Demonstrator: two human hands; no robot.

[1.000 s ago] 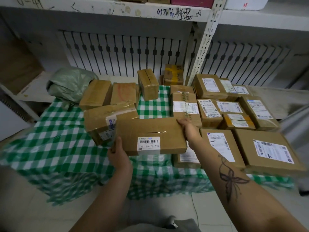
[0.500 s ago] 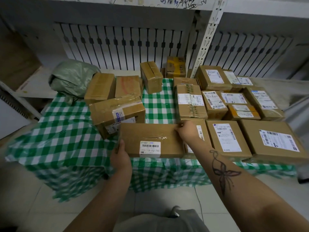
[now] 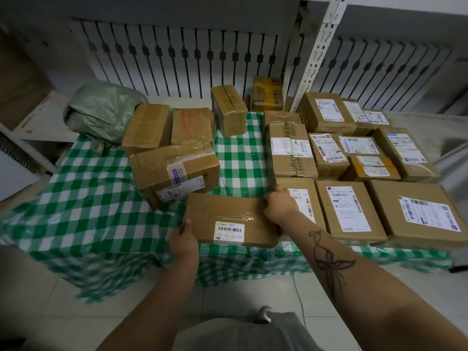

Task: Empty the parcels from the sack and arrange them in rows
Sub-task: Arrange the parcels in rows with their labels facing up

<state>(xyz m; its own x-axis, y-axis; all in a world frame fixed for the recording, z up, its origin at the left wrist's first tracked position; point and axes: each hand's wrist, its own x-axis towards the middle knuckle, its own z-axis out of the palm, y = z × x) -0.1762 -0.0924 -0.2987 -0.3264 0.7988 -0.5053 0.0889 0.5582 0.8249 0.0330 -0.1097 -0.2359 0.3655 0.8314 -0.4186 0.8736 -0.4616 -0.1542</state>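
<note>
A flat brown parcel (image 3: 225, 214) with a white barcode label lies at the front edge of the green-checked table (image 3: 83, 198). My left hand (image 3: 183, 240) grips its near left corner. My right hand (image 3: 278, 205) holds its far right corner, resting partly on the labelled parcel (image 3: 306, 198) beside it. Several labelled parcels stand in rows on the right, such as a large one (image 3: 420, 211) at the front. Loose unsorted boxes sit at the left and back, the nearest a taped box (image 3: 174, 171). The crumpled grey-green sack (image 3: 101, 112) lies at the table's back left.
A white slotted shelf post (image 3: 316, 51) rises behind the table, in front of a white slatted radiator cover (image 3: 177, 54). A yellow-taped box (image 3: 267, 95) stands at the back. Bare checked cloth shows at the table's left and centre. Tiled floor (image 3: 240, 292) lies below.
Both hands have lowered the flat parcel from mid-air onto the table's front edge, next to the front row of labelled parcels.
</note>
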